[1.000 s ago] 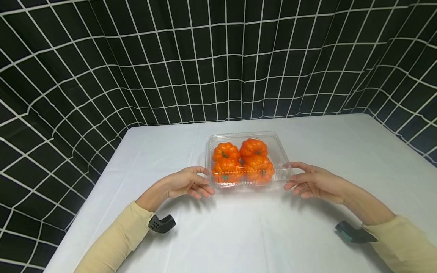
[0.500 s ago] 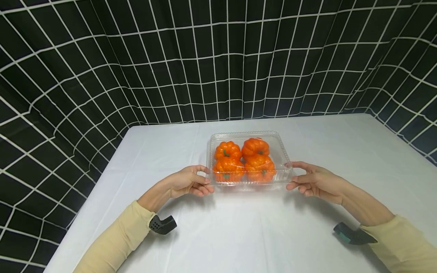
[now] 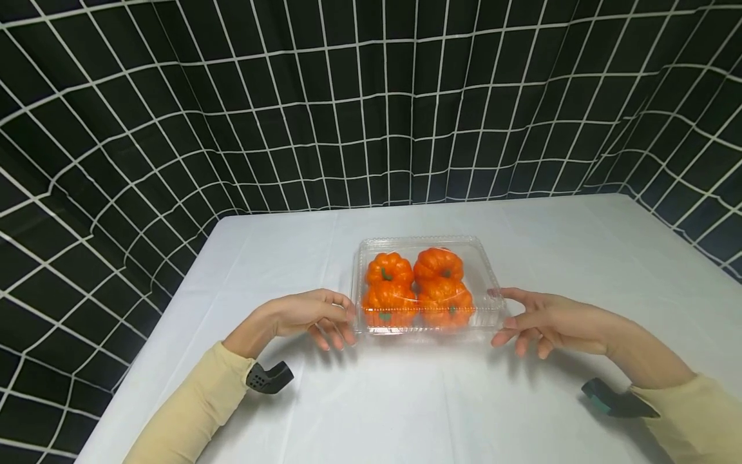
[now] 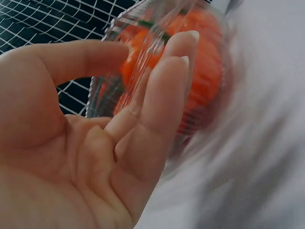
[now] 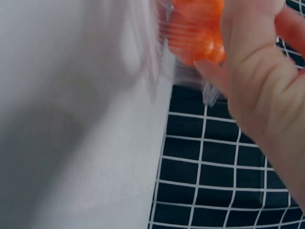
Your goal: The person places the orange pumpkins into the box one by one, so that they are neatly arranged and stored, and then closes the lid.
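Observation:
A clear plastic clamshell box (image 3: pixel 487 277) lies on the white-covered table, its lid down over several small orange pumpkins (image 3: pixel 438 264) with green stems. At the box's left side is my left hand (image 3: pixel 313 316), thumb and fingers loosely extended, fingertips right at the edge. My right hand (image 3: pixel 556 322) is at the opposite side, index fingertip and thumb by the right front corner, other fingers hanging loosely. In the left wrist view the fingers (image 4: pixel 162 95) stand apart from the thumb, overlapping the box (image 4: pixel 138 90). The right wrist view has the thumb (image 5: pixel 212 74) at the box's rim.
A white cloth covers the table (image 3: pixel 377 399). Black curtain (image 3: pixel 382 116) with a white grid surrounds its back and sides. A dark device (image 3: pixel 269 377) sits on the left wrist, with a similar device (image 3: pixel 617 399) on the right.
The box, held at both sides half a second ago, has shifted toward me and slightly right. The fingers of both hands have loosened and spread from its edges.

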Tool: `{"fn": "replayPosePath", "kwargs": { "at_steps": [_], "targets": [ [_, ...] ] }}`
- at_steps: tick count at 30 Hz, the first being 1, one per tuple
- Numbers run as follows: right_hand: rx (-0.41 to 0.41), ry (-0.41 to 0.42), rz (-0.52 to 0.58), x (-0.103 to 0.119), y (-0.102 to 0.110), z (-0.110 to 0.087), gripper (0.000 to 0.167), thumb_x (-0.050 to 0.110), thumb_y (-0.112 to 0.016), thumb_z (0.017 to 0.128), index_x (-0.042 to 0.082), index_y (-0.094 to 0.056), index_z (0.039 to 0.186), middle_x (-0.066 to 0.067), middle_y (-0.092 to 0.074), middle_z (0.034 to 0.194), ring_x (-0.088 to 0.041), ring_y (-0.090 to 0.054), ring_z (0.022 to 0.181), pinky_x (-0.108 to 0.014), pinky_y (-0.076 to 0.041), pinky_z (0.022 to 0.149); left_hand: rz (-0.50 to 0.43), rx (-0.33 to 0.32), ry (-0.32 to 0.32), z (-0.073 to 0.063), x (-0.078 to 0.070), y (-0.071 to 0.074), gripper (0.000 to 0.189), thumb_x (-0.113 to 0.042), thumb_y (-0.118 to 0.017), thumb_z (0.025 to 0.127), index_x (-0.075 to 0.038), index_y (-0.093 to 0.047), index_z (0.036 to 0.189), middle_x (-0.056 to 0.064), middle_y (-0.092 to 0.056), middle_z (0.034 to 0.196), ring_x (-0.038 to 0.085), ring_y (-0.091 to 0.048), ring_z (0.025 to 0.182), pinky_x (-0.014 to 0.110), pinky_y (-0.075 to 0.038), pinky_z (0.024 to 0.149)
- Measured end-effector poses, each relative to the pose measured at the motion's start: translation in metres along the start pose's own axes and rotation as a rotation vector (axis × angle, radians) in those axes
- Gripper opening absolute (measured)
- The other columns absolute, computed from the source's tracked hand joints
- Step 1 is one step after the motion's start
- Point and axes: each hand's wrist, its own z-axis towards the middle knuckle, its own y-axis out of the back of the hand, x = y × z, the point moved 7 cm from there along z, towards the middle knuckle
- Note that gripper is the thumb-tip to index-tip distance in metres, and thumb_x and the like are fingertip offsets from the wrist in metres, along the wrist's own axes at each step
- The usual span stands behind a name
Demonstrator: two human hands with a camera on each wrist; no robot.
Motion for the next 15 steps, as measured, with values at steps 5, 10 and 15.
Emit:
{"fn": "replayPosePath", "kwargs": {
  "at_steps": [5,10,15],
  "targets": [
    [0.046,-0.019,0.023,-0.002,0.0,-0.004,0.078,0.007,-0.042,0.101,0.007,0.019,0.148,-0.029,-0.059,0.118,-0.018,-0.065,0.081,-0.022,-0.052,0.058,0.045,0.029,0.003,-0.002,0.0,0.001,0.027,-0.026,-0.061,0.091,-0.002,-0.061,0.105,0.014,-0.07,0.094,0.02,-0.067,0.074,0.027,-0.053,0.059],
    [-0.012,-0.025,-0.01,-0.004,0.012,-0.007,0.075,0.013,-0.041,0.102,0.012,0.016,0.15,-0.027,-0.057,0.12,-0.023,-0.064,0.085,-0.027,-0.055,0.061,0.052,0.018,-0.003,-0.005,0.004,0.014,0.031,-0.025,-0.058,0.093,0.0,-0.061,0.111,0.015,-0.069,0.097,0.02,-0.067,0.077,0.027,-0.053,0.061],
    [-0.205,0.074,0.176,-0.001,0.043,-0.005,0.072,0.023,-0.04,0.104,0.01,0.015,0.15,-0.017,-0.059,0.114,-0.026,-0.065,0.093,-0.032,-0.056,0.073,-0.073,-0.219,-0.047,-0.004,0.003,0.048,0.044,-0.025,-0.049,0.099,0.001,-0.046,0.134,0.014,-0.066,0.107,0.021,-0.067,0.085,0.028,-0.054,0.068]
  ]
}}
